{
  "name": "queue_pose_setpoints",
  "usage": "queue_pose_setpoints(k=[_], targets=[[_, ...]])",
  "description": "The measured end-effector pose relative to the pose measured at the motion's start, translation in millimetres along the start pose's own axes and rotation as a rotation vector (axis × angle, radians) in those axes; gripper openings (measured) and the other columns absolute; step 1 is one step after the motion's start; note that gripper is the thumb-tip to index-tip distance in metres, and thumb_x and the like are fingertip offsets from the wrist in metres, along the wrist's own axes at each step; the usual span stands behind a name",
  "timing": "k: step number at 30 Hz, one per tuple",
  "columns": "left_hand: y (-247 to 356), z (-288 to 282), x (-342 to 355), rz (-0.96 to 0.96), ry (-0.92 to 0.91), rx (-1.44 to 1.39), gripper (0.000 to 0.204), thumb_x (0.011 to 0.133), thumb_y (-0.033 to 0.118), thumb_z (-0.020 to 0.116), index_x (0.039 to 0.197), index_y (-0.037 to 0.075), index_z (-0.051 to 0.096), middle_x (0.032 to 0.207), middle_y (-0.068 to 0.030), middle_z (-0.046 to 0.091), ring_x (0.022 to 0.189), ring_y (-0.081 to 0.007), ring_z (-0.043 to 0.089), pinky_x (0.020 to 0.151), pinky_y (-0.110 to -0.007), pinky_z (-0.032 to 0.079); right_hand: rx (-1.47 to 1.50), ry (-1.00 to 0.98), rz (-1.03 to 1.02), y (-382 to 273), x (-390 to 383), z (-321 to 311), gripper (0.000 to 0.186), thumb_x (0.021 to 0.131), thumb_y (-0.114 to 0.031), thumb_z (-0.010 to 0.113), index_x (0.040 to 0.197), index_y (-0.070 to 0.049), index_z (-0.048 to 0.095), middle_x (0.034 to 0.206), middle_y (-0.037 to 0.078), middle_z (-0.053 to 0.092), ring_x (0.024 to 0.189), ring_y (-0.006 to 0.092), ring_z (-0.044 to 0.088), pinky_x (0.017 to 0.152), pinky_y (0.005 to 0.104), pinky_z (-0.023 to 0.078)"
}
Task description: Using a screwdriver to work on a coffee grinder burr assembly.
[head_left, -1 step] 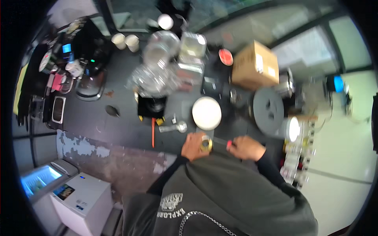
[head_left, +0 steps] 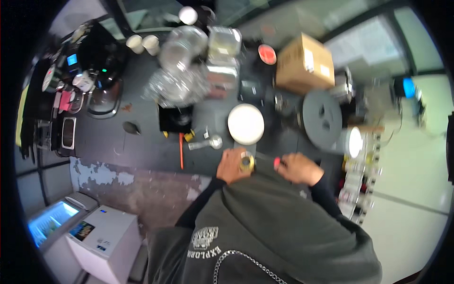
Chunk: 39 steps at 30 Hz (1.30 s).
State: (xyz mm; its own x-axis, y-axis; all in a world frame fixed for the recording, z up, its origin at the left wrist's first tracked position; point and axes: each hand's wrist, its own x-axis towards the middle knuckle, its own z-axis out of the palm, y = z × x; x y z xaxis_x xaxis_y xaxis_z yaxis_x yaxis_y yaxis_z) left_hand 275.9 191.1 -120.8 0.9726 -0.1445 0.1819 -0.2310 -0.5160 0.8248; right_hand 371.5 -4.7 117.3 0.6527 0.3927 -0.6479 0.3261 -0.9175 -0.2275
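Observation:
At the near edge of the dark counter, my left hand [head_left: 229, 165] is closed around a small round gold-yellow object [head_left: 246, 162] with a dark centre; blur hides its exact kind. To its right, my right hand [head_left: 300, 169] is closed on a thin tool with a red handle end [head_left: 277, 162]. The tool's slim shaft points left toward the round object, with a gap between them. Just beyond my hands sits a round white bowl or plate [head_left: 246, 124]. A metal scoop [head_left: 215, 142] and a long orange stick [head_left: 181, 151] lie to the left.
Clear plastic containers [head_left: 177, 57] and plastic wrap [head_left: 175, 90] crowd the back. A cardboard box [head_left: 305, 66] and a large grey round lid [head_left: 322, 117] stand at the right. A black coffee machine [head_left: 97, 61] is far left, with paper cups [head_left: 151, 44] nearby.
The whole view has shifted, so the counter and its things sit higher in the picture. My right hand is slightly farther from my left; both keep their hold.

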Motion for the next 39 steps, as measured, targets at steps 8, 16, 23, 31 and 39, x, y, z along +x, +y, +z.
queue_pose_setpoints(k=[8,16,23,31,39], targets=[[6,7,10,0.006,-0.049,0.131,0.077,0.073,0.038,0.09,0.131,0.006,0.051,0.132,-0.0111,0.06,0.123,-0.0292,0.057,0.107,-0.046,0.037,0.398,0.044,0.137,44,-63,58,0.044,0.1,-0.039,0.061,0.104,0.004,0.068,0.081,0.027,0.069,0.081,0.0473,0.069,0.079,0.0518,0.053],[12,17,-1,-0.022,-0.052,0.154,0.079,0.071,0.036,0.091,0.132,0.006,0.051,0.133,-0.0105,0.061,0.123,-0.0285,0.057,0.109,-0.045,0.036,0.559,-0.004,0.148,70,-75,124,0.052,0.1,-0.047,0.062,0.118,0.002,0.067,0.091,0.026,0.071,0.088,0.0435,0.069,0.082,0.0485,0.053],[17,16,3,-0.066,-0.052,0.185,0.079,0.072,0.034,0.09,0.134,0.006,0.05,0.135,-0.0109,0.06,0.125,-0.0322,0.055,0.11,-0.046,0.037,0.551,-0.021,0.042,89,-79,123,0.051,0.102,-0.046,0.06,0.114,0.003,0.067,0.076,0.025,0.068,0.079,0.0444,0.07,0.077,0.05,0.053],[24,16,-9,-0.153,-0.032,0.154,0.085,0.075,0.037,0.089,0.141,0.003,0.047,0.147,-0.0178,0.052,0.135,-0.0358,0.05,0.115,-0.047,0.037,0.589,0.126,0.031,102,-89,122,0.04,0.104,-0.039,0.06,0.117,-0.001,0.066,0.07,0.021,0.064,0.068,0.0402,0.065,0.067,0.0462,0.048],[32,9,-14,-0.239,-0.06,0.134,0.089,0.077,0.036,0.088,0.147,0.002,0.045,0.149,-0.0201,0.05,0.14,-0.0375,0.047,0.118,-0.046,0.039,0.967,0.34,-0.297,102,-102,120,0.036,0.1,-0.028,0.071,0.125,-0.003,0.065,0.09,0.005,0.069,0.076,0.0107,0.057,0.072,0.03,0.048]])
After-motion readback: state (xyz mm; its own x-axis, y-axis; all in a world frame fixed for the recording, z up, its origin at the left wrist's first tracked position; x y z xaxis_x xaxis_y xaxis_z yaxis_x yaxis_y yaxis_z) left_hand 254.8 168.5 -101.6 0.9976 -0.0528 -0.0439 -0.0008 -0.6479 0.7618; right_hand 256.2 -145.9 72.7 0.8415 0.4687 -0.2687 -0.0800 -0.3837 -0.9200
